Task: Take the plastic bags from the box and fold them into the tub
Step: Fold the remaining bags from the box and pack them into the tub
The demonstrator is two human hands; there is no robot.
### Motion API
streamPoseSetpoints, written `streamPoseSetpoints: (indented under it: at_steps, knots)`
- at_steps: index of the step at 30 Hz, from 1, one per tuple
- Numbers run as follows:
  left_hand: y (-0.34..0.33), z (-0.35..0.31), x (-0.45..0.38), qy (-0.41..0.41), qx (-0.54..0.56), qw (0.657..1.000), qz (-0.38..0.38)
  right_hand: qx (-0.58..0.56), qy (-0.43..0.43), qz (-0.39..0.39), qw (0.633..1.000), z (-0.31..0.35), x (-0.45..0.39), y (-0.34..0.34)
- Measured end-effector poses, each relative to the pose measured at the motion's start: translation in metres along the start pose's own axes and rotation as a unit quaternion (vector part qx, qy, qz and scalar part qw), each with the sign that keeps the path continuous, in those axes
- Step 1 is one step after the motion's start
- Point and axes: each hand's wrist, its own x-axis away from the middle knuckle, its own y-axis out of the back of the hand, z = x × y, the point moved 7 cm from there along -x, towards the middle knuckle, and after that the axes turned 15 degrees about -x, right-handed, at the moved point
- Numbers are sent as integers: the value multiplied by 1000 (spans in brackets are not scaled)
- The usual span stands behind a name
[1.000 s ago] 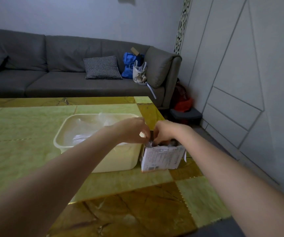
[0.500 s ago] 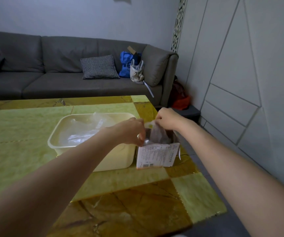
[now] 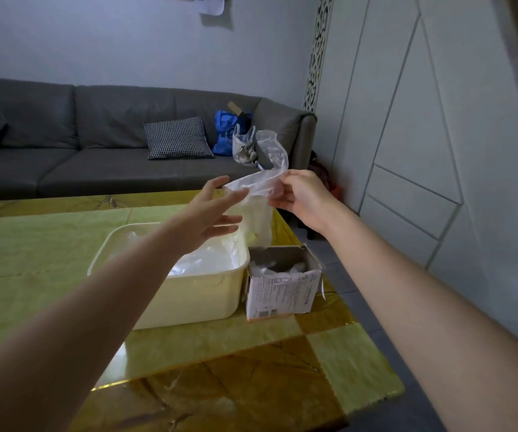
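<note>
plastic bag [image 3: 259, 194], clear, one item: held up in the air above the gap between tub and box, its lower end hanging down to the box mouth. we cannot tell whether that end is fully out of the box

box [image 3: 282, 291], small cardboard, top open: stands on the table touching or just beside the tub's right wall. crumpled bags still show inside, so more remain to be taken

tub [image 3: 189, 294], cream plastic: already holds clear plastic along its floor, which we take to be bags placed in it. how neatly they are folded we cannot tell

progress, as we judge it: partway. some bags lie in the tub, one is in hand and not yet folded, others wait in the box

right hand [image 3: 301, 198]: raised, arm stretched forward, fingers and thumb pinching the bag's upper edge, with a loose flap standing up above the grip

left hand [image 3: 212, 213]: raised beside the bag, fingers straight and spread, fingertips touching its left edge, gripping nothing

table [image 3: 33, 244]: green and amber stone pattern, bearing tub and box near its right edge
</note>
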Motion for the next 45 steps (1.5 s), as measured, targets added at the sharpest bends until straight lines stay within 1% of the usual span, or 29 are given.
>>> streamPoseSetpoints:
  at_steps: [1,2,3,4,5,7,10,13,14,15,17,19,20,22,23,26,29,32,34,36,37,38,39,40,41,42,43,44,45]
  knots:
    - [-4,-2,2,-9,-20,1000,21,-25,-7,-6,1000,-1,1,0]
    - [-8,-3,3,-20,-68,997,29,-42,-11,-18,999,-2,0,1]
    - [-9,-4,3,-30,-131,991,14,-44,-10,-35,998,-2,0,4]
    - [-8,-5,2,-39,-183,982,-19,-28,-5,-57,998,-1,-1,7]
    - [-4,-6,0,-45,-213,974,-61,-1,0,-81,997,-1,-1,12]
    - [3,-10,0,-54,-229,964,-121,65,5,-119,991,-1,-3,21]
    - [7,-16,2,-68,-268,949,-150,147,-1,-154,977,-5,-6,33]
    - [14,-18,5,-64,-314,925,-203,237,58,-186,952,2,-3,36]
    - [17,-18,4,-61,-315,922,-218,238,74,-180,952,5,0,33]
    - [18,-19,5,-62,-312,920,-229,222,67,-152,961,4,1,26]
    - [13,-24,5,-82,-330,913,-227,166,-8,-57,984,-8,4,5]
    - [-3,-32,7,-126,-383,895,-191,172,-71,15,982,-20,7,-13]
    - [-13,-35,9,-151,-391,894,-160,180,-80,30,980,-23,7,-18]
    - [-26,-38,13,-184,-355,912,-95,164,-75,26,983,-25,6,-21]
    - [-25,-37,14,-189,-326,923,-80,143,-70,16,987,-24,5,-20]
    - [-11,-29,10,-148,-243,956,-77,117,-33,-38,992,-18,1,-10]
    - [5,-17,7,-99,-218,967,-88,92,17,-81,992,-11,-2,0]
    - [33,-6,8,-62,-186,968,-153,125,75,-145,979,0,0,14]
    - [58,8,10,-10,-141,969,-204,171,115,-181,962,6,0,21]
    - [86,19,14,35,-84,955,-282,209,133,-199,948,4,-1,23]
    - [98,20,19,33,-69,940,-331,224,134,-196,945,0,-3,21]
    - [107,15,24,12,-76,926,-370,239,134,-189,943,-4,-4,17]
    - [109,4,29,-24,-104,917,-384,253,135,-178,941,-9,-5,12]
    - [104,-9,30,-69,-149,916,-366,261,138,-161,942,-15,-6,4]
    - [93,-22,28,-113,-206,919,-317,260,140,-143,945,-21,-7,-5]
    - [75,-29,24,-135,-271,920,-249,252,140,-118,950,-26,-7,-15]
    - [56,-28,19,-131,-344,913,-176,236,132,-88,959,-33,-6,-28]
    - [39,-23,14,-115,-418,894,-115,210,118,-59,969,-38,-4,-38]
    - [29,-12,10,-94,-478,869,-86,172,98,-30,980,-44,-3,-49]
